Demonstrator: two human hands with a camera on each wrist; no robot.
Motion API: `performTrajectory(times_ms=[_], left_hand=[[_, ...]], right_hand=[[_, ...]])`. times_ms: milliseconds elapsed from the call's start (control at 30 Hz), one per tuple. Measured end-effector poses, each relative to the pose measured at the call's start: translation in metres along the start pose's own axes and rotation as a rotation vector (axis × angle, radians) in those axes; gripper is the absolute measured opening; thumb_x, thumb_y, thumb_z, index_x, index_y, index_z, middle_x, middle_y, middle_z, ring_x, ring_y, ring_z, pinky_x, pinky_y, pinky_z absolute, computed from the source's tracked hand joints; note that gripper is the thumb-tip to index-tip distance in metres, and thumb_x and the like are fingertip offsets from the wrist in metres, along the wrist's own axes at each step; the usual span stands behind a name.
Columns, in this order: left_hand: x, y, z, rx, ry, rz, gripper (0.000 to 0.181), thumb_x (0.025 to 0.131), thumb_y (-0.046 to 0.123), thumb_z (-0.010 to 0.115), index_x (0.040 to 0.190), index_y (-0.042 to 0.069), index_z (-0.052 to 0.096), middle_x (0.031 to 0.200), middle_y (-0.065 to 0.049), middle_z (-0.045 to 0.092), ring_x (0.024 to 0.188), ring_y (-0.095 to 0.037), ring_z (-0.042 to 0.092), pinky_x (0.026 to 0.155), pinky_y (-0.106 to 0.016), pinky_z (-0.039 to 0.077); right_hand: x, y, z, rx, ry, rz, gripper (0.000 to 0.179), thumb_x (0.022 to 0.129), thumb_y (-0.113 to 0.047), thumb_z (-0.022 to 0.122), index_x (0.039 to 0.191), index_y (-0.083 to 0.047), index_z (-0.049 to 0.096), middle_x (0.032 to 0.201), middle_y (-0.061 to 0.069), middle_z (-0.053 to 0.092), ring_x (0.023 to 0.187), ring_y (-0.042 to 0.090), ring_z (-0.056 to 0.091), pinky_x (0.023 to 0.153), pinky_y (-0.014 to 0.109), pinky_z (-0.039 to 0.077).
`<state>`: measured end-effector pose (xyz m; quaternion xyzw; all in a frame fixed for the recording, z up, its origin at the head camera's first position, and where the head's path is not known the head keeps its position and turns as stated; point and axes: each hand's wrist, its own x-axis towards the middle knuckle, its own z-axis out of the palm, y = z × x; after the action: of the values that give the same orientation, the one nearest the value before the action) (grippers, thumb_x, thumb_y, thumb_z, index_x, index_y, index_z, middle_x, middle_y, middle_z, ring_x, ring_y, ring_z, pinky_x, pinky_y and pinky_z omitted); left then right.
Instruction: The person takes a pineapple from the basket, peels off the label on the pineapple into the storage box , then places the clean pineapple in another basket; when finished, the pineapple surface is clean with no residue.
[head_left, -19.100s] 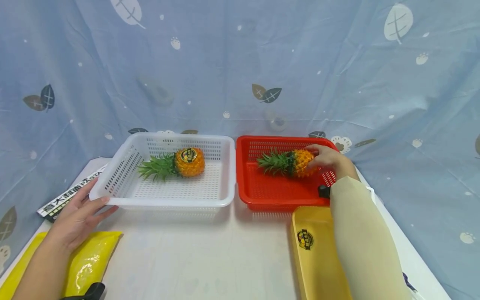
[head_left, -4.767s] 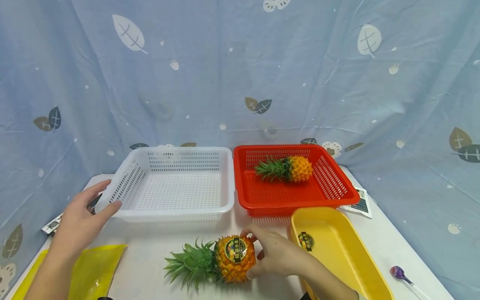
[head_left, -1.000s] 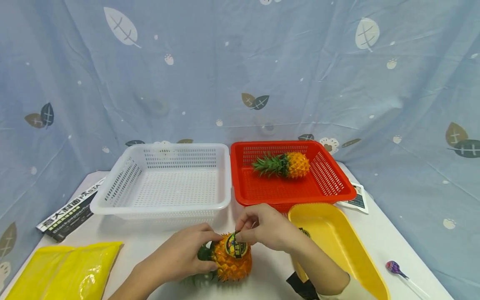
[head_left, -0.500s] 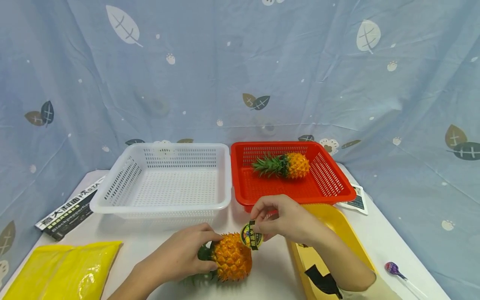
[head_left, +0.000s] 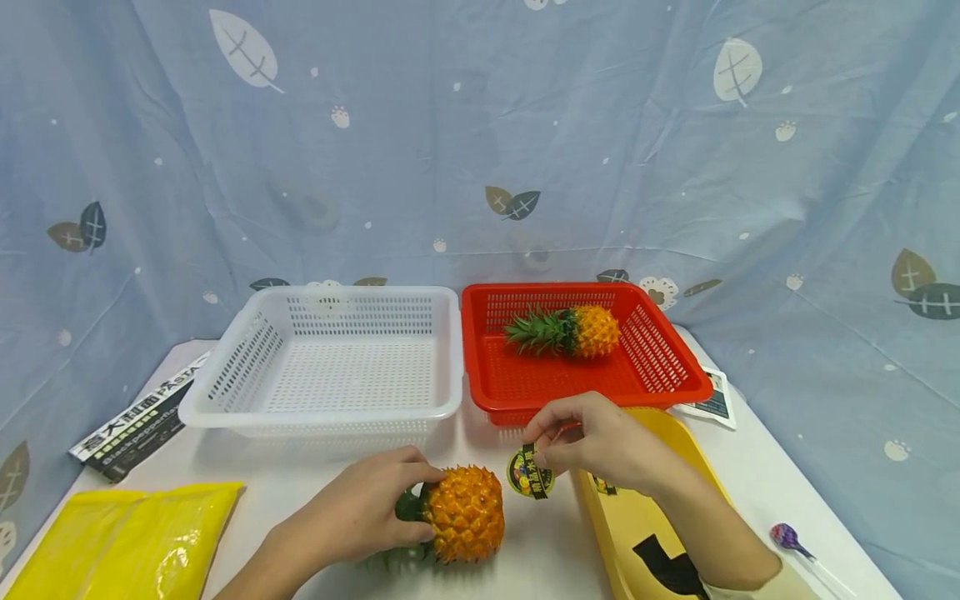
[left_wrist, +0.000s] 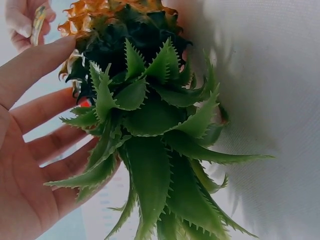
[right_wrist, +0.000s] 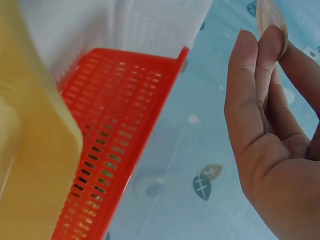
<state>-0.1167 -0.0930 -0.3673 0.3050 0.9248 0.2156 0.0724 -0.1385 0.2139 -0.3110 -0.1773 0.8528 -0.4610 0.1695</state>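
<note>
In the head view, my left hand grips a pineapple lying on the table, thumb and fingers at the neck between its orange body and green crown. Most of the crown is under that hand there; the left wrist view shows its spiky leaves fully. My right hand pinches a round black-and-yellow fruit sticker by its edge, just right of the pineapple and apart from it. The right wrist view catches the sticker nearly from behind, between thumb and fingertips.
A white basket stands back left. Beside it, a red basket holds another pineapple. A yellow tray with a similar sticker on its side sits below my right forearm. A yellow packet, a pasta box and a lollipop lie around.
The pineapple once in the white basket now lies on the table in front. Over the last second, my right hand has peeled the sticker off it and moved right; my left hand stays put.
</note>
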Motion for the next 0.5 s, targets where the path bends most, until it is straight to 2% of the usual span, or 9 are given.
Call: performTrajectory(times_ms=[267,500], left_hand=[[0.001,-0.001,0.000,-0.028,-0.011,0.001,0.054,0.079,0.038,0.088,0.126,0.017,0.074,0.114,0.009,0.068,0.100,-0.013,0.066,0.089,-0.036,0.058],[0.001,-0.002,-0.001,-0.034,-0.023,-0.007,0.055,0.079,0.040,0.088,0.127,0.018,0.073,0.115,0.010,0.067,0.101,-0.012,0.065,0.088,-0.036,0.058]], right_hand=[[-0.009,0.014,-0.013,0.011,0.041,0.043,0.013,0.091,-0.014,0.076,0.103,-0.011,0.078,0.095,0.009,0.068,0.088,0.025,0.067,0.076,0.035,0.062],[-0.018,0.032,-0.030,0.034,0.023,0.065,0.016,0.093,-0.017,0.075,0.107,-0.010,0.076,0.100,0.012,0.070,0.088,0.030,0.069,0.077,0.038,0.063]])
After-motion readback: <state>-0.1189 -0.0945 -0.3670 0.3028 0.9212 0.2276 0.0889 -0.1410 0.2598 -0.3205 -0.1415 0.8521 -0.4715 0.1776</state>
